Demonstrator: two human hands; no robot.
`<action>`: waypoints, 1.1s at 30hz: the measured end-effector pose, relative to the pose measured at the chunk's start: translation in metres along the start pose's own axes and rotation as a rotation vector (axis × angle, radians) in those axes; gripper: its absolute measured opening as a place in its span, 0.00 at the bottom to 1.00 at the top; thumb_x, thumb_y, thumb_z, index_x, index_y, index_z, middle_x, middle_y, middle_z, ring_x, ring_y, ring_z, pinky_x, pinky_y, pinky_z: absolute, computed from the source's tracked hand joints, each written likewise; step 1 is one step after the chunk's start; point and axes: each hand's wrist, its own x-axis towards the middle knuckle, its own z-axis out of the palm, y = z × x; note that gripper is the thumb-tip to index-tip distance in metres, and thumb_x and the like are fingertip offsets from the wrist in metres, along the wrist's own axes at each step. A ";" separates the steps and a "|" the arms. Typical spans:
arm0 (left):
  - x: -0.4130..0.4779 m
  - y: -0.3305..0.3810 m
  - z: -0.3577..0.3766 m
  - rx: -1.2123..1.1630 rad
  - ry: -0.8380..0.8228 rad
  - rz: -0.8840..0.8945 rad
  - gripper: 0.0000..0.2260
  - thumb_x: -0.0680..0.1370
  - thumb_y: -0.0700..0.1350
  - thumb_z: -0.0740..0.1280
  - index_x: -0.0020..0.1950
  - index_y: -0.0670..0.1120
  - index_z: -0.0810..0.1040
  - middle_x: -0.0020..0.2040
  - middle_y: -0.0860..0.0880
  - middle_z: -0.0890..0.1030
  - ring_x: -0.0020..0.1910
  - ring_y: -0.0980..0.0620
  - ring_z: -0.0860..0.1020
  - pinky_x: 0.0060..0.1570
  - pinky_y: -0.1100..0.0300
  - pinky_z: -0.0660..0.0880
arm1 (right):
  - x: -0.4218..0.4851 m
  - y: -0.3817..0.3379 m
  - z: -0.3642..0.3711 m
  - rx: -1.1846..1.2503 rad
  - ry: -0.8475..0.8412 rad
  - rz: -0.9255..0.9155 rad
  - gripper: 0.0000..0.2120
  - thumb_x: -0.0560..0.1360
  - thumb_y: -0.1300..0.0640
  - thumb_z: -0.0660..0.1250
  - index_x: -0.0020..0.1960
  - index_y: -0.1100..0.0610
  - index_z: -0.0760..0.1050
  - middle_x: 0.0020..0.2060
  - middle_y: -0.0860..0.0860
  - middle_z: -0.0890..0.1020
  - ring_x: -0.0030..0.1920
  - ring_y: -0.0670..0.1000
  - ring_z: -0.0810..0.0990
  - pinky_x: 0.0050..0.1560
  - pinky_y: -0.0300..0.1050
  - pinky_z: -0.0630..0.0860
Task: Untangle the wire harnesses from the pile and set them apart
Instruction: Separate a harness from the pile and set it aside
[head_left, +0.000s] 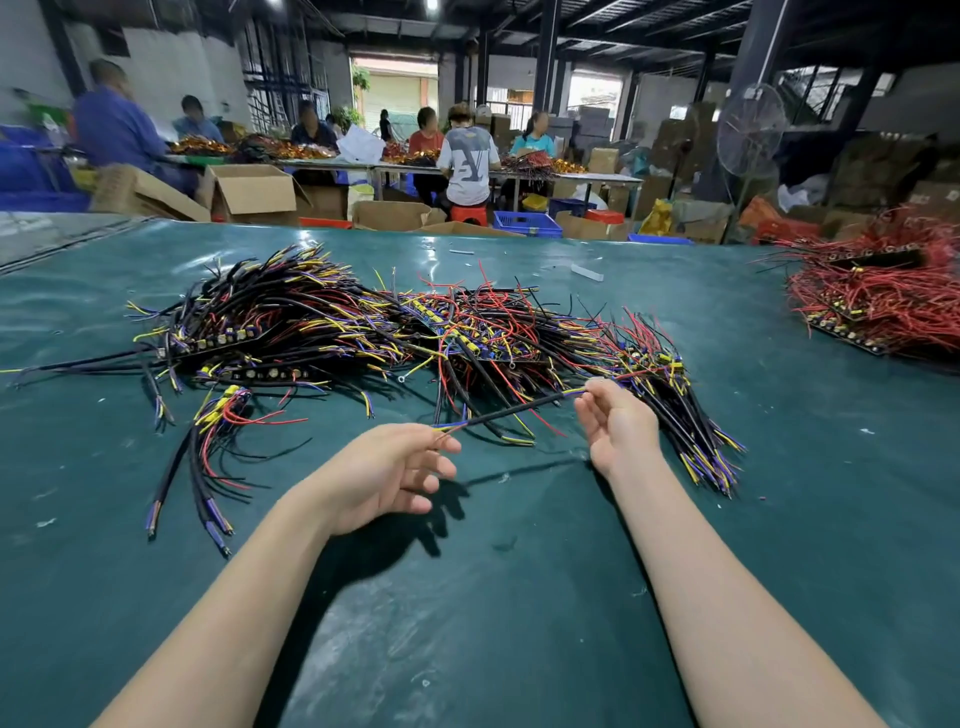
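A wide tangled pile of wire harnesses (363, 327), black sheaths with red, yellow and blue ends, lies across the middle of the green table (519, 597). Just in front of it, a single black-sheathed harness (511, 411) is stretched above the table between my hands. My left hand (387, 475) pinches its blue, yellow and red end between thumb and forefinger, palm up. My right hand (615, 423) pinches the other end, with its yellow and blue wire tips. A few separate harnesses (208, 457) lie to the left of my left hand.
A second heap of mostly red wires (878, 296) sits at the table's far right edge. Beyond the table, several people work at long benches (467, 171), with cardboard boxes (249, 192), a blue crate (524, 223) and a standing fan (748, 135) around them.
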 end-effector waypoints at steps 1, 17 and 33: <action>0.000 0.001 -0.001 -0.095 -0.044 -0.071 0.13 0.80 0.44 0.53 0.46 0.43 0.77 0.32 0.50 0.80 0.24 0.58 0.74 0.21 0.68 0.70 | -0.001 0.001 0.002 -0.017 -0.023 0.007 0.10 0.73 0.71 0.63 0.35 0.62 0.71 0.17 0.48 0.75 0.19 0.42 0.74 0.23 0.31 0.73; -0.004 0.006 0.005 0.039 -0.112 -0.208 0.12 0.79 0.47 0.60 0.37 0.46 0.74 0.22 0.54 0.70 0.17 0.61 0.66 0.19 0.70 0.66 | -0.004 0.005 0.006 -0.044 -0.143 -0.009 0.10 0.73 0.71 0.63 0.36 0.61 0.72 0.19 0.48 0.77 0.20 0.42 0.75 0.23 0.32 0.73; -0.009 0.007 0.030 -0.075 -0.299 0.017 0.17 0.73 0.51 0.59 0.25 0.50 0.70 0.22 0.56 0.61 0.20 0.60 0.59 0.24 0.66 0.72 | -0.002 0.006 0.006 -0.025 -0.143 -0.016 0.11 0.73 0.73 0.62 0.35 0.62 0.71 0.19 0.48 0.76 0.19 0.42 0.75 0.23 0.32 0.74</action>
